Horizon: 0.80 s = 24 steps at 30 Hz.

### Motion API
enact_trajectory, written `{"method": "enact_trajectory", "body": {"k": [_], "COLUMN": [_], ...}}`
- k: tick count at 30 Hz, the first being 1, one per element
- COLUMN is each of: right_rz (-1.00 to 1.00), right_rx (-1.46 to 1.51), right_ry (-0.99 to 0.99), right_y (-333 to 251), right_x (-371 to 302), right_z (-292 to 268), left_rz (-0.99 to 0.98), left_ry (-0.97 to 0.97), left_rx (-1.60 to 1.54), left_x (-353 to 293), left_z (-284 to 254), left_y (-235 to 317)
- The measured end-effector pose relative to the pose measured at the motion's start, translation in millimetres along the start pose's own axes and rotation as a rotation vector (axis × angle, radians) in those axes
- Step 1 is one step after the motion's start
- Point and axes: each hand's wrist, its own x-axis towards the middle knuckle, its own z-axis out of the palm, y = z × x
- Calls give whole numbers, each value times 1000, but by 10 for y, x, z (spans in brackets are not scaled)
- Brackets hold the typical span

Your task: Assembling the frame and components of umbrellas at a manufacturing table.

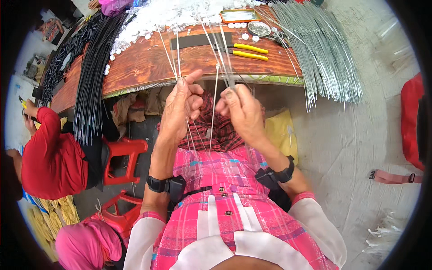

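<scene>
Pink plaid shirt [193, 167], black wristbands [285, 172]

Rods [178, 54] in left hand [176, 108], pliers [250, 51] rightward on table [139, 67], tin [238, 20] behind pliers

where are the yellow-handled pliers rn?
Head view: pliers lie on the wooden table, by the dark strip's right end, between the right hand and the round dish.

No legible text or numbers.
</scene>
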Motion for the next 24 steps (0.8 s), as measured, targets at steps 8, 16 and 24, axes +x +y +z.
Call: {"method": "enact_trajectory", "body": {"k": [8, 16, 24], "right_rz": [10, -58, -176], "right_rx": [0, -172, -514], "right_ry": [-45, -51, 172], "right_y": [268, 177, -85], "right_x": [-91, -6, 53], "right_z": [379, 113, -318], "left_rz": [260, 122, 58], "left_ry": [232, 172, 110], "left_rx": [36, 146, 11], "left_x": [126, 56, 32], "left_z": [159, 61, -136], "left_y": [-235, -208, -213]}}
